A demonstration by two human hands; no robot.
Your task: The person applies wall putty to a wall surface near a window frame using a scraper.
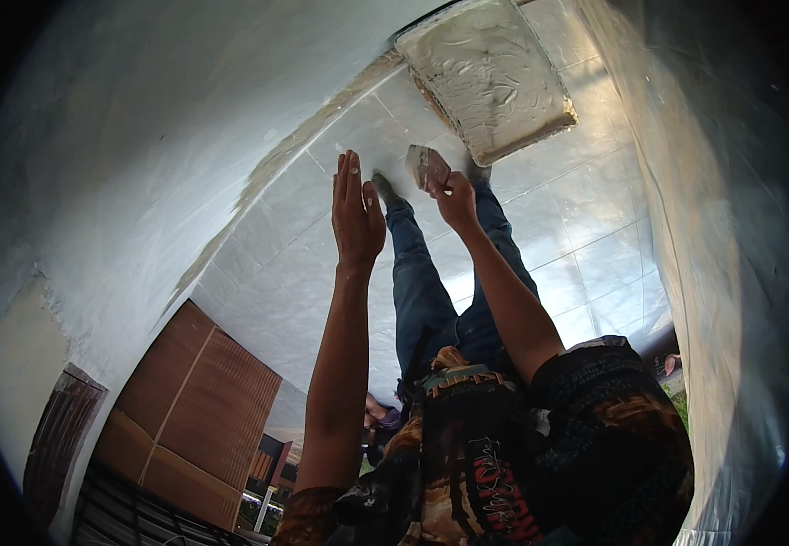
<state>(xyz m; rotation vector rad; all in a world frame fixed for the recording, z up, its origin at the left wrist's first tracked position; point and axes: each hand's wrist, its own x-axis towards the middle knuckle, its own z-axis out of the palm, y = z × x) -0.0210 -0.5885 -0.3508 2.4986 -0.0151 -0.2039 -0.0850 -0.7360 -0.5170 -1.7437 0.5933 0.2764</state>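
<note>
My left hand (358, 218) is raised with its fingers stretched out side by side and nothing in it. Pale specks dot its fingertips and thumb. To the right of it, my right hand (459, 204) is closed round a small trowel (428, 170), whose angular blade is smeared and points up and left. The trowel's handle is mostly hidden in my fist. Ahead of the trowel lies a shallow rectangular tray (538, 136) with caked edges, filled with a wet off-white paste (485, 68). Neither hand touches the tray.
A plastered wall (148, 118) rises on my left, with a rough strip along its foot. Tiled floor (558, 209) lies under my feet. On the right hangs a translucent plastic sheet (722, 227). A brown panel (185, 400) stands at the lower left. Another person (381, 419) is partly visible behind me.
</note>
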